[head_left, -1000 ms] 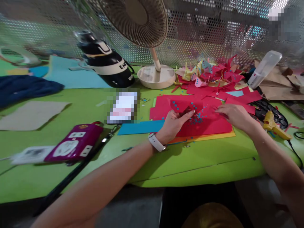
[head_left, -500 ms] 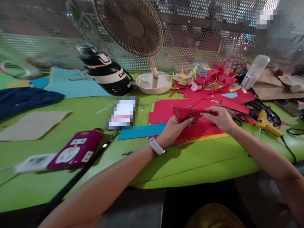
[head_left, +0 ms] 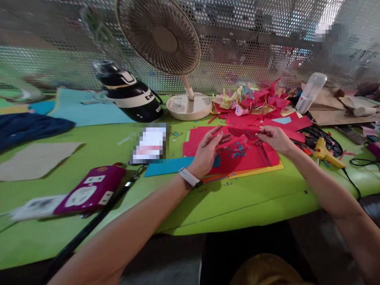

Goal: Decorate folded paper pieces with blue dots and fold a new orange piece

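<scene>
"Red dotted paper (head_left: 245, 132) — where, taking the red sheets (head_left: 247, 160) as a dial?"

"Around twelve, over them."

"What's just changed?"

"Left hand (head_left: 207, 152), at nine, lets go, fingers now spread; right hand (head_left: 274, 140), toward two, pinches the paper's edge — so it alone seems to steady the piece."

"Obstacles?"

"Blue strip (head_left: 169, 166) at nine, under the left hand; loose blue dots (head_left: 240, 148) mid-dial, easily scattered; glue gun (head_left: 329, 155) at three, well apart."

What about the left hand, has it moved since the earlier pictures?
Yes. Judged against the fan's white base, the left hand has shifted a little to the left and closer to the base, and its fingers have spread open.
</scene>
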A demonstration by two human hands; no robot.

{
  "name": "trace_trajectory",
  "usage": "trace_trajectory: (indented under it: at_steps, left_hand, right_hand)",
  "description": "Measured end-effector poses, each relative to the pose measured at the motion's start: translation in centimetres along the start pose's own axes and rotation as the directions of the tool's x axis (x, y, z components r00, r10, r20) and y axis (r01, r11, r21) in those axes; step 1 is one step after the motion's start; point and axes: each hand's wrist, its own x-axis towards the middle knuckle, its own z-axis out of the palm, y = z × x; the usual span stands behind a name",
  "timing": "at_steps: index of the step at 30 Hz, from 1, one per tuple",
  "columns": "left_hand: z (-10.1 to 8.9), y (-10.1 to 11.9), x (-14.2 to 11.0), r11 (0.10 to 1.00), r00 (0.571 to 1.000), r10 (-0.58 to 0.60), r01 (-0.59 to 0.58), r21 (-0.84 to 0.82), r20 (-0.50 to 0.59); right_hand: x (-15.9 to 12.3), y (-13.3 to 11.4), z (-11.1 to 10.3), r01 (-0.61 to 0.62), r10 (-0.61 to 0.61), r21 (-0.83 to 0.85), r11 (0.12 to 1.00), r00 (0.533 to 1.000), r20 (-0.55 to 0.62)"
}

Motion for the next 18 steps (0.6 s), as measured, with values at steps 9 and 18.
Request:
trace_trajectory:
  at_steps: [9, 18]
  left_hand:
    - [-0.4, -0.2, 0.0, 0.993, 0.996, 0.080, -0.083, 0.089, 0.032]
    - [0.1, 0.2, -0.4, 0.988, 0.995, 0.088, -0.093, 0.120, 0.051]
  right_hand:
    - [0.5, 0.6, -0.2, -0.008, 0.009, 0.032, 0.999, 1.000, -0.023]
    - [0.3, 0.1, 0.4, -0.078, 0.094, 0.145, 0.986, 0.990, -0.105]
